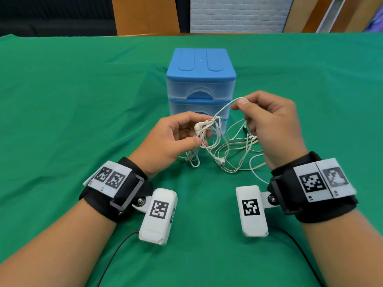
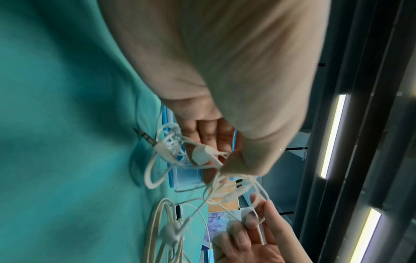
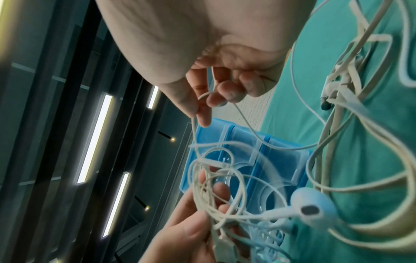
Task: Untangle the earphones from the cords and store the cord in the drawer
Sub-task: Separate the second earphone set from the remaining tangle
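A tangle of thin white earphone wire [image 1: 209, 131] and a thicker cream cord [image 1: 238, 156] hangs between my hands above the green cloth. My left hand [image 1: 202, 130] grips the knotted bundle, with one earbud [image 1: 198, 126] by its fingertips. My right hand [image 1: 241, 103] pinches a single loop of thin wire and holds it up in front of the drawers. A second earbud [image 1: 221, 161] dangles low near the cloth. In the right wrist view this earbud [image 3: 313, 208] hangs beside the flat cream cord [image 3: 360, 124]. A jack plug [image 2: 146, 137] shows in the left wrist view.
A small blue drawer unit [image 1: 201, 79] with two translucent drawers, both closed, stands right behind the hands. The table is covered by a green cloth [image 1: 83, 100]. Black camera cables [image 1: 116, 251] trail from my wrists toward the near edge.
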Action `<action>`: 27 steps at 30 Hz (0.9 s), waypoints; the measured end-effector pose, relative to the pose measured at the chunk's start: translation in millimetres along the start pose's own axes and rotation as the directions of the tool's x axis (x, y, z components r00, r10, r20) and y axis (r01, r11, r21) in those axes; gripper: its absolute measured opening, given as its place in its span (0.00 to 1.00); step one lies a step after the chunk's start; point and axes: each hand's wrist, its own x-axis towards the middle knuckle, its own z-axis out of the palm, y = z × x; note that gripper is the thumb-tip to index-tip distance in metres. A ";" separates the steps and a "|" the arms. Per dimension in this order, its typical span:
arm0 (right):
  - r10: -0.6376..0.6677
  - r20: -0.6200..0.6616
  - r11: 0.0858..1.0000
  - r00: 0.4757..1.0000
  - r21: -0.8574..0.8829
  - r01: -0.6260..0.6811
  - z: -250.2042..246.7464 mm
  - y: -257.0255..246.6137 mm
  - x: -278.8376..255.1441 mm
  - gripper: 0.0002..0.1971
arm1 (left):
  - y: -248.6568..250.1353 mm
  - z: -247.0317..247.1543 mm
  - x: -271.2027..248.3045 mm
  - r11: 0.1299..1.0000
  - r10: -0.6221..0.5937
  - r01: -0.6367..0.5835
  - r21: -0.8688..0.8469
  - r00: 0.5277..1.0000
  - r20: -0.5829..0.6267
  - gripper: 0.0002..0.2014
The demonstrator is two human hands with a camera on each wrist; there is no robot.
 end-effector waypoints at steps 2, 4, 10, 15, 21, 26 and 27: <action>0.010 -0.048 1.000 0.999 0.029 -0.008 -1.1 -1.4 0.2 0.08 | -1.2 -1.3 1.2 1.000 0.007 -0.006 0.021 0.998 -0.055 0.19; 0.006 -0.101 0.998 0.995 0.059 0.000 -2.6 -3.0 1.2 0.08 | -1.9 -3.1 2.1 0.998 0.020 -0.013 0.062 0.993 -0.115 0.17; 0.009 -0.107 0.999 0.994 0.042 -0.004 -6.7 -6.2 1.7 0.13 | 0.9 -3.4 1.6 0.996 0.051 -0.035 0.082 0.979 -0.195 0.15; -0.026 -0.009 0.999 1.000 -0.025 0.026 -6.5 -8.5 0.4 0.12 | 1.5 -4.1 1.6 0.988 0.084 -0.055 0.145 0.975 -0.204 0.11; -0.050 0.246 0.990 0.968 -0.117 0.081 -3.3 -6.0 -3.5 0.11 | 0.6 -3.8 1.8 0.978 0.090 -0.049 0.203 0.977 -0.195 0.12; -0.076 0.303 0.958 0.950 -0.243 0.154 -4.9 -5.7 -5.2 0.04 | 1.3 -3.9 1.9 0.972 0.100 -0.054 0.229 0.976 -0.194 0.12; -0.078 0.300 0.952 0.951 -0.260 0.161 -5.3 -4.7 -4.9 0.04 | 1.2 -3.8 1.6 0.972 0.098 -0.052 0.228 0.976 -0.195 0.12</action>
